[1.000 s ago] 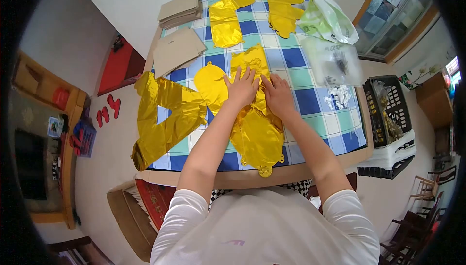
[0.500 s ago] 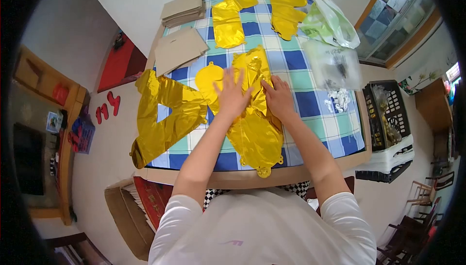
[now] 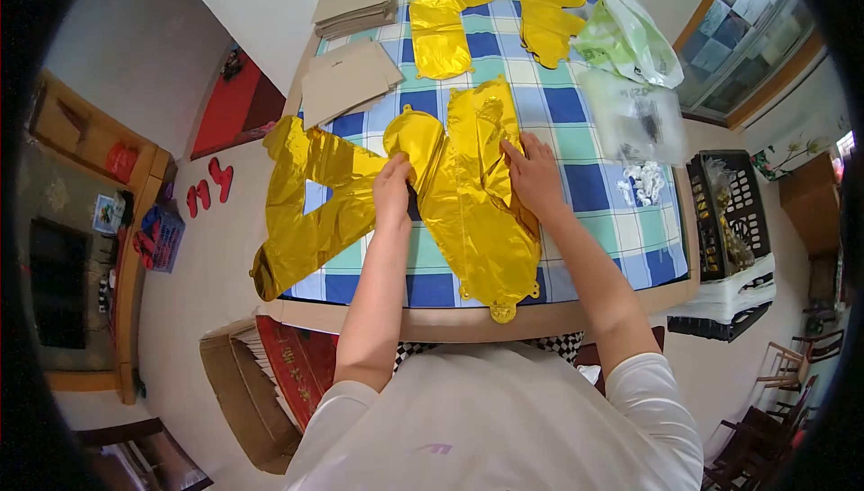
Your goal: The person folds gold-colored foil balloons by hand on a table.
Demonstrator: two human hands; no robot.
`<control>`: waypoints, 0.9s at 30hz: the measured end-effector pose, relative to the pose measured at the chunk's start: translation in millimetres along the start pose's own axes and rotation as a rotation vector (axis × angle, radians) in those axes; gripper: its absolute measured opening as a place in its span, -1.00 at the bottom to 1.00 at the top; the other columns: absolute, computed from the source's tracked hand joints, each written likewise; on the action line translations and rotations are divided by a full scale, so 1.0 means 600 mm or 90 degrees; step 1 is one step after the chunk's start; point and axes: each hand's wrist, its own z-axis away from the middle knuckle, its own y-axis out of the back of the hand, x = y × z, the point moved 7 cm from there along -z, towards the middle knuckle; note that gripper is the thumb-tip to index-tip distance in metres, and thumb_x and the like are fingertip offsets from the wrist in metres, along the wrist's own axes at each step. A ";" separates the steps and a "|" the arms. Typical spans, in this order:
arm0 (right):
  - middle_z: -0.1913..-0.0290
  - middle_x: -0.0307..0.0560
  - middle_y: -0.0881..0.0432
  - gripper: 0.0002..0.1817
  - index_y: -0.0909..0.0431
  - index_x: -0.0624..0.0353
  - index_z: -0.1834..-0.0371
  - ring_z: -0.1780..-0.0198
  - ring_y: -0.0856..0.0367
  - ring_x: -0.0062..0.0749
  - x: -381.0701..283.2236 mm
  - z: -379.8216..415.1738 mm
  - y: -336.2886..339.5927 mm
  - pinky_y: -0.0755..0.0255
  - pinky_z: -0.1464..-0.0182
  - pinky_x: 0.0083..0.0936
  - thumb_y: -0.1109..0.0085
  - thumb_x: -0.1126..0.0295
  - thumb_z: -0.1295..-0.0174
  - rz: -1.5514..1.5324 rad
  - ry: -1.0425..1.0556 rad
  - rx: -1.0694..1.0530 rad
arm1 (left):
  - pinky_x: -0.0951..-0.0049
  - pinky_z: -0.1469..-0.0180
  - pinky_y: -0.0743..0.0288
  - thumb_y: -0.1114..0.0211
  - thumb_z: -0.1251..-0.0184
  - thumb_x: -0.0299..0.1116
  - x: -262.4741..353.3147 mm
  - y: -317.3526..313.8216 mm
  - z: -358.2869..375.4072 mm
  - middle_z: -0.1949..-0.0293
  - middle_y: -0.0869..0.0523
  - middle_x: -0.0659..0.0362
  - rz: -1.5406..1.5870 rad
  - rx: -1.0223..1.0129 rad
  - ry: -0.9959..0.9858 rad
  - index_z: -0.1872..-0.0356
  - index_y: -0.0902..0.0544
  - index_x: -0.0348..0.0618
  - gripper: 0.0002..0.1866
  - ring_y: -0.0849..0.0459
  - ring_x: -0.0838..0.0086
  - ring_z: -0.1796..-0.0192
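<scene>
A flat gold foil balloon (image 3: 477, 212) lies in the middle of the blue, green and white checked tablecloth (image 3: 585, 187). My right hand (image 3: 533, 176) presses flat on its right side, fingers spread. My left hand (image 3: 394, 187) pinches the balloon's left edge, just below a round gold part (image 3: 412, 134). A second gold foil balloon (image 3: 310, 203) hangs over the table's left edge, beside my left hand. Two more gold balloons (image 3: 439, 27) (image 3: 545, 16) lie at the far end.
Brown paper envelopes (image 3: 346, 80) and a stack of them (image 3: 355, 3) sit at the far left. Clear plastic bags (image 3: 630, 113) and a green bag (image 3: 625, 41) lie far right, small white pieces (image 3: 639, 183) near them. A black crate (image 3: 729, 221) stands right of the table.
My left hand slid from the top of the middle balloon to its left edge and closed on it. My right hand stayed pressed on the balloon.
</scene>
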 end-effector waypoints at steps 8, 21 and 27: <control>-0.29 0.07 -0.41 -0.59 -0.51 -0.10 -0.24 -0.37 -0.31 -0.04 0.007 -0.003 -0.006 -0.17 -0.38 -0.02 -0.04 0.37 -0.31 -0.041 -0.009 -0.010 | 0.49 0.02 -0.47 -0.20 -0.37 -0.39 -0.025 -0.047 0.100 -0.05 -0.61 0.08 -0.128 -0.208 -0.071 -0.19 -0.49 -0.23 -0.61 -0.56 0.44 -0.07; -0.31 0.10 -0.40 -0.61 -0.52 -0.09 -0.23 -0.38 -0.29 -0.01 0.008 0.001 -0.003 -0.12 -0.41 -0.04 -0.02 0.33 -0.34 -0.065 -0.024 -0.025 | 0.44 -0.16 -0.32 -0.19 -0.32 -0.44 -0.037 0.022 0.103 -0.14 -0.55 0.12 0.084 -0.057 0.042 -0.27 -0.44 -0.27 -0.52 -0.49 0.48 -0.11; -0.32 0.11 -0.39 -0.60 -0.51 -0.09 -0.24 -0.40 -0.27 -0.01 0.009 -0.003 -0.006 -0.11 -0.42 -0.05 -0.01 0.34 -0.34 -0.051 -0.022 -0.042 | 0.48 -0.03 -0.39 -0.20 -0.31 -0.41 -0.024 0.013 0.097 -0.16 -0.57 0.13 0.032 -0.050 0.115 -0.23 -0.50 -0.32 -0.54 -0.51 0.48 -0.10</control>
